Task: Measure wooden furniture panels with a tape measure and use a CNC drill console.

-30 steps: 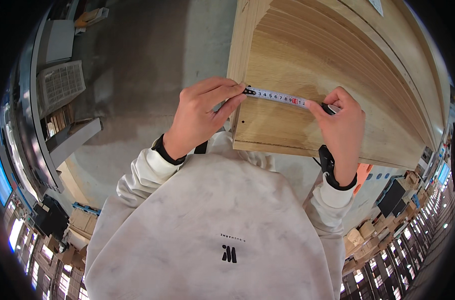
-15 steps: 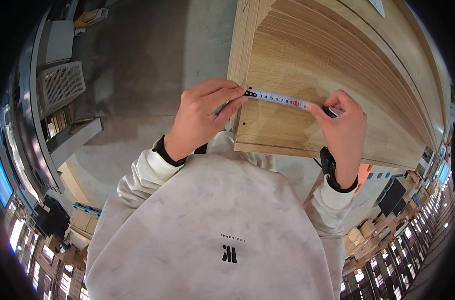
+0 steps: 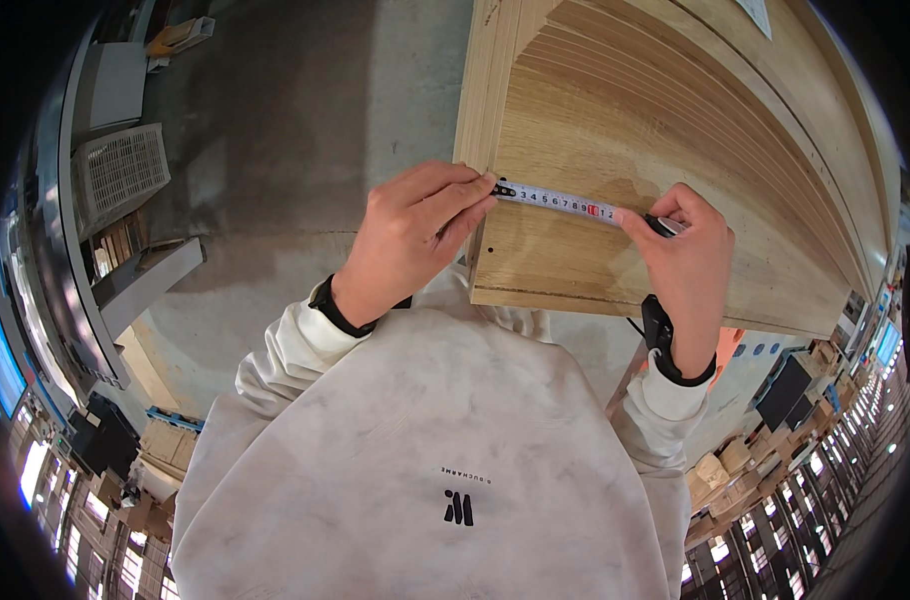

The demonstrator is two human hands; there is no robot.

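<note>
A tape measure (image 3: 560, 202) is drawn out over the top board (image 3: 585, 265) of a stack of wood-grain panels. My left hand (image 3: 410, 235) pinches the hooked end of its blade at the board's left edge. My right hand (image 3: 687, 245) is closed round the case, of which only a dark and silver part shows between the fingers; the thumb presses on the blade. Between the two hands the pale blade runs nearly straight, sloping slightly down to the right. A small dark hole (image 3: 491, 250) sits in the board near its left edge, below the blade.
More stacked panels (image 3: 655, 85) rise in layers beyond the top board. Grey concrete floor (image 3: 295, 130) lies to the left. A white slatted crate (image 3: 125, 170) and a grey metal frame (image 3: 155, 285) stand at the far left. Cardboard boxes (image 3: 720, 475) are piled at the lower right.
Almost nothing differs. My left hand has shifted very slightly to the right and down with the blade's end; my right hand keeps its grip on the case.
</note>
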